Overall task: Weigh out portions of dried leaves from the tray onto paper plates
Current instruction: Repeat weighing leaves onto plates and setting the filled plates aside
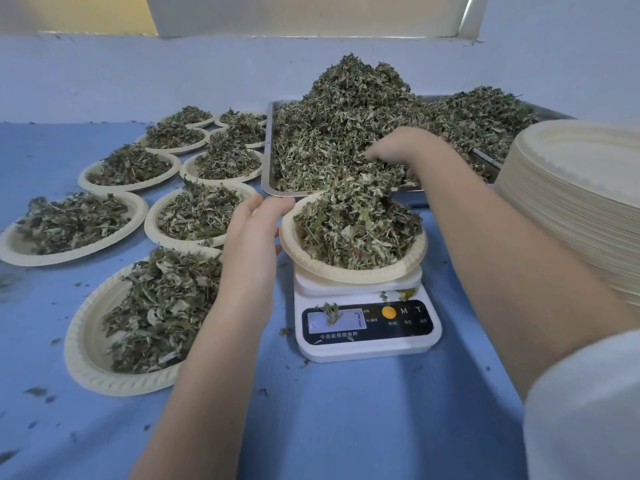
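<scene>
Dried green leaves (353, 133), heaped high in your steel tray (268, 157) at the far centre-right of the blue table (346, 410); a second, smaller portion fills the paper plate (346, 271) that sits on the white scale (367, 327), just near of the tray; a few stray leaf bits lie on the scale's display and around its base. Your right hand (412, 147) reaches over that plate into the near part of the tray, fingers curled down into the leaves; whether they grip a pinch you cannot tell, since the tips are buried. Your left hand (252, 230) rests at the plate's left rim, fingers relaxed and nearly straight, the fingertips touching the edge. Filled plates (114, 216), nine visible, spread over the left half of the table in rough rows from near to far, each with its own mound; loose crumbs lie scattered between them. Stack of unused plates (581, 188), tall, at the right edge beside your right forearm. White sleeve (585, 410) at the near right corner.
</scene>
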### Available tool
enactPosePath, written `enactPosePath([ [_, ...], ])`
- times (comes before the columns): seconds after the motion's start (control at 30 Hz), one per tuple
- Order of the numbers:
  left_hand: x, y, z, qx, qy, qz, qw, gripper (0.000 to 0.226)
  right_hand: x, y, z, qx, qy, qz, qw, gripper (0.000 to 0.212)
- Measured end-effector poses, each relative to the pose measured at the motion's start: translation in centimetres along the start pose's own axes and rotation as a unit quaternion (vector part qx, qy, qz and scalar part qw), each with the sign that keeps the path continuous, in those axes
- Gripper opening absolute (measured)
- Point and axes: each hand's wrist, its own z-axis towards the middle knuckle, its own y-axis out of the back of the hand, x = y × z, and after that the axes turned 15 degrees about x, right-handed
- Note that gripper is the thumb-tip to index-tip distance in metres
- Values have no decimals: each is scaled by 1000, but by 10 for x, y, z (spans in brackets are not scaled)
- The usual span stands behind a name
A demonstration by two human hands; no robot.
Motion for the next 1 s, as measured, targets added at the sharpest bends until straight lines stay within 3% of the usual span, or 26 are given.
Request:
enactPosePath([
  [0.07, 0, 1, 1, 6, 3, 8, 1000, 39, 0, 0, 3, 13, 0, -22, 1000, 52],
  [0.17, 3, -1, 1, 19, 22, 35, 999, 71, -6, -1, -7, -33, 15, 25, 999, 54],
  [0.3, 6, -12, -3, 45, 31, 72, 996, 80, -31, -22, -36, -56, 36, 141, 988, 66],
  [0.53, 7, -26, 6, 17, 34, 107, 994, 55, -43, -59, -66, 33, 32, 352, 935, 73],
  [0.73, -16, -9, 6, -77, -22, 85, 993, 45, -8, -53, -77, 36, 121, 334, 934, 69],
  [1.0, -59, 81, -8, -220, -51, 114, 967, 40, 94, -80, -81, 84, 251, 247, 932, 64],
])
